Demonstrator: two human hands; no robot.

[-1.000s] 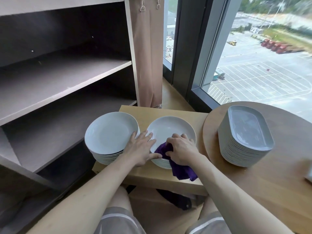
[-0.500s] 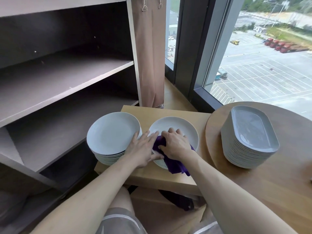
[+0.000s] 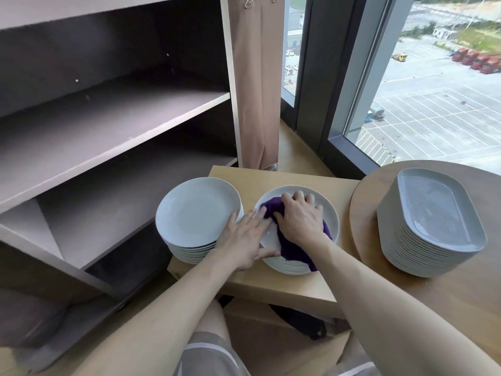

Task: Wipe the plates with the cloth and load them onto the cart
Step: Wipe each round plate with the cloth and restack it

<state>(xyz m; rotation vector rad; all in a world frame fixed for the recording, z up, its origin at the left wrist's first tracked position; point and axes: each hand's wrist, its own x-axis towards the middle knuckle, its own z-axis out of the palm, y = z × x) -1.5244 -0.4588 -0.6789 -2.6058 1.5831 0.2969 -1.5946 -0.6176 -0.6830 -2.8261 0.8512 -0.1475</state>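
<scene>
Curled right fingers (image 3: 299, 197) grip purple cloth (image 3: 293, 248) on plate (image 3: 331, 213) — left fingers (image 3: 253, 221) spread on rim

One head-worn wide-angle view looks forward and steeply down, close over the small table (image 3: 287, 177)

My left hand (image 3: 244, 241) and right hand (image 3: 301, 222) are bare, and both forearms are uncovered from the wrist down to the lower edge of the view. I wear grey shorts (image 3: 208, 362) of smooth fabric, with a pale curved stripe (image 3: 206, 346) across the left leg. My left thigh shows bare past the hem. A corner of the right leg shows the same grey.
</scene>
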